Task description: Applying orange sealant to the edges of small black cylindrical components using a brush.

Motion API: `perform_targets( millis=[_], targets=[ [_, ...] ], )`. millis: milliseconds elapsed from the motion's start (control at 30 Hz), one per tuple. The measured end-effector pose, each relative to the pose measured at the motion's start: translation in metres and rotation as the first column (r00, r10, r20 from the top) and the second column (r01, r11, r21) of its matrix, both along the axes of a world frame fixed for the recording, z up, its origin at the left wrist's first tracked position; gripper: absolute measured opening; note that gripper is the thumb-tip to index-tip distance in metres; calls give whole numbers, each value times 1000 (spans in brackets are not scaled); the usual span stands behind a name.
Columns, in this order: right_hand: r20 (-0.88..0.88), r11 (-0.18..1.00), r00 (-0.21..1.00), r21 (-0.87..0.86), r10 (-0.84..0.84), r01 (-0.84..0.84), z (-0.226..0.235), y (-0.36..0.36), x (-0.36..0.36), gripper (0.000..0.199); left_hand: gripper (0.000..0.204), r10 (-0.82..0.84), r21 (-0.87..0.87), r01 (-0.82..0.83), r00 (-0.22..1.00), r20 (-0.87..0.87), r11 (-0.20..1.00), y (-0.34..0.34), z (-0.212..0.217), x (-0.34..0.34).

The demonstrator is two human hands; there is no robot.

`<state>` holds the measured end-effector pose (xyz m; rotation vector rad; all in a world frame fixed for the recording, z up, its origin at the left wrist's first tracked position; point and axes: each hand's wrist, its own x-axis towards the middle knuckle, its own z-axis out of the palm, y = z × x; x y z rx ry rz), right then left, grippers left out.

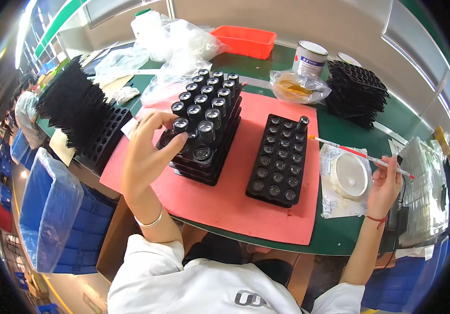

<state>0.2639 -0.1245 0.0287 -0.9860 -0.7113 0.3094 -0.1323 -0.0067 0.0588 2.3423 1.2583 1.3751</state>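
Observation:
My left hand (149,149) pinches a small black cylinder with a clear glassy top (180,124), thumb on one side and fingers on the other. That cylinder is at the near left of a stack of black trays (212,170), whose top tray holds several like it standing upright. My right hand (383,186) grips a thin red-and-white brush (358,152), its tip pointing left toward a second black tray (269,198). Clear round pieces fill that tray's pockets, and one taller cylinder (303,123) stands at its far right corner. Below the brush sits a round white dish (351,175).
A pink mat (293,225) covers the middle of the green table (334,238). Stacked black trays stand at the left (73,104) and far right (358,94). Behind are a red bin (245,41), a paint can (310,59) and plastic bags (183,42). Blue crates (52,214) stand left.

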Motion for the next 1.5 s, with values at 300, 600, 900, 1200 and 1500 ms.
perform_targets(
  millis=[300, 600, 900, 1200, 1500],
  targets=[
    [7, 1000, 1000, -6, -10, 10, 3, -1, -4, 22, 23, 64, -27, -63, 997, 43, 998, 0, -2, 8],
    [22, 999, 1000, -42, 12, -11, 2, -3, 3, 23, 20, 106, 83, -111, 992, 69, 990, -6, 1, 17],
    [558, 977, 818, -58, -140, 207, -39, -4, 55, 31, 13, -240, 517, 166, 967, 79, 840, -58, 23, 66],
    [-322, 913, 860, 241, 396, -330, -39, 19, 84, 30, 65, -362, 202, 471, 836, -412, 859, -50, -17, 136],
    [-423, 868, 775, 380, 469, -318, -48, 24, 100, 24, 77, -285, -41, 287, 906, -314, 957, 0, -32, 180]
  ],
)
